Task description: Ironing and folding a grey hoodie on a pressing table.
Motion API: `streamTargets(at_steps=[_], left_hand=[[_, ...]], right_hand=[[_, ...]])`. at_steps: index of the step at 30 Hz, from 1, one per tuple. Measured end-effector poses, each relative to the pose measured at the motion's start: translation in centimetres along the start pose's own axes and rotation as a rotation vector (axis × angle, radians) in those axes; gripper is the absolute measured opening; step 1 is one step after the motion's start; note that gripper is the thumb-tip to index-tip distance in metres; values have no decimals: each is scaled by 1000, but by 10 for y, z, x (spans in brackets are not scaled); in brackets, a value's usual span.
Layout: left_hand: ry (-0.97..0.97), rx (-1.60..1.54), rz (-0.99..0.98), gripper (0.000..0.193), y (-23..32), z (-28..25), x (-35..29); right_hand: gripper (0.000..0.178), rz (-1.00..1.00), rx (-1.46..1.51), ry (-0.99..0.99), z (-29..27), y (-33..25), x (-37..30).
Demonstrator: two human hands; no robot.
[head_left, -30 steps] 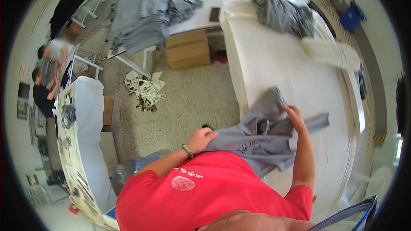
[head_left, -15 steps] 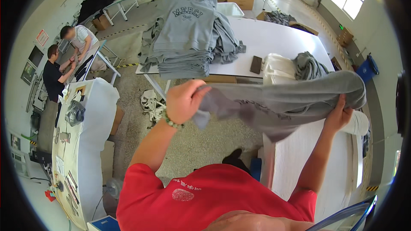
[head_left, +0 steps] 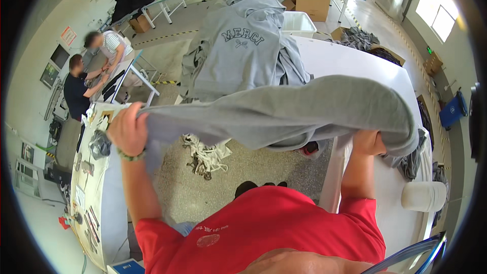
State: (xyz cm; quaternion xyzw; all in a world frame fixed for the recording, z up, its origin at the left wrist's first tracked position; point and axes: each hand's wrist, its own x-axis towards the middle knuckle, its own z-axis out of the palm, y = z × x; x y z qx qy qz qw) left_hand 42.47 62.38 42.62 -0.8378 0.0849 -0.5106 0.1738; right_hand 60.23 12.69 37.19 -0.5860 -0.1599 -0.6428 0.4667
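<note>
A grey sweatshirt (head_left: 294, 109) stretches across in front of me, held up in the air between both hands. My left hand (head_left: 128, 129), with a bead bracelet at the wrist, is closed around one narrow end of it. At the other end my right hand (head_left: 369, 142) grips the cloth from below, its fingers partly hidden by the fabric. A thick rounded fold hangs over beyond that hand. Behind the garment, a pile of similar grey sweatshirts (head_left: 238, 56) lies on a white table (head_left: 355, 63), the top one with dark lettering on its chest.
To the left runs a long worktable (head_left: 114, 193) with tools and a dark plastic bag (head_left: 99, 144). Pale cloth scraps (head_left: 205, 155) lie on the floor. A white roll (head_left: 423, 196) rests at the right. Two people work at a table at the far left.
My left hand has swung out to the left, drawing the sweatshirt out into a long stretch. My right hand has shifted a little left and lower. The whole view has turned slightly.
</note>
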Motion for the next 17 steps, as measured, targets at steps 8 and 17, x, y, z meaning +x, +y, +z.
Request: streamTargets(at_steps=[8,17], left_hand=[[37,24,127,24,-107,140,52],[-100,-69,197,42,-122,440,219]], right_hand=[[32,-43,-81,-458,134,11,19],[81,518,-546,-772,399,152,51]])
